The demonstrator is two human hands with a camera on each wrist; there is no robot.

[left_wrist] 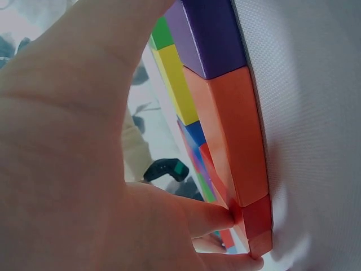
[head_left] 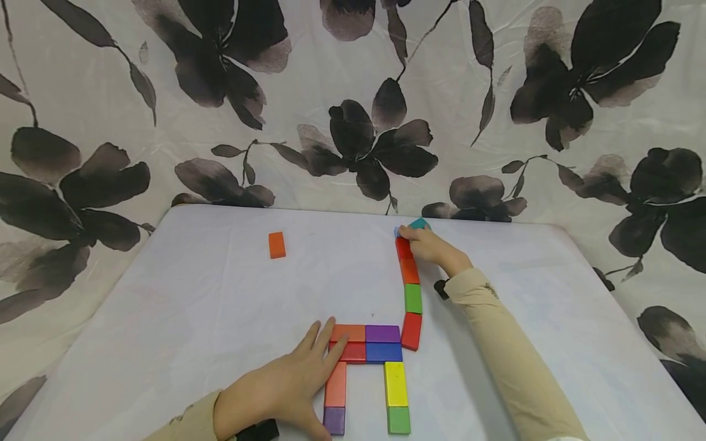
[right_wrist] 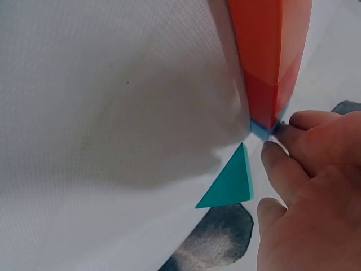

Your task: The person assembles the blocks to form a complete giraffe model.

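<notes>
My left hand [head_left: 281, 389] lies with fingers spread over the left side of a block figure, fingertips on an orange block [head_left: 353, 332] and a red block [head_left: 354, 353]. Beside them are a purple block [head_left: 383, 334] and a blue block [head_left: 384, 353]. At the far end of a curved row of blocks, my right hand [head_left: 432, 248] pinches a small light blue block [right_wrist: 260, 130], partly hidden by the fingers. It adjoins a red block [head_left: 404, 248]. Close to those fingers, a teal triangular block [right_wrist: 232, 183] lies apart from the row.
A lone orange block [head_left: 277, 245] lies at the back left. The row continues with orange [head_left: 409, 271], green [head_left: 413, 298] and red [head_left: 411, 331] blocks. Two legs of blocks extend toward me, the right one yellow [head_left: 395, 384] and green [head_left: 399, 420]. Floral cloth [head_left: 309, 79] hangs behind the table.
</notes>
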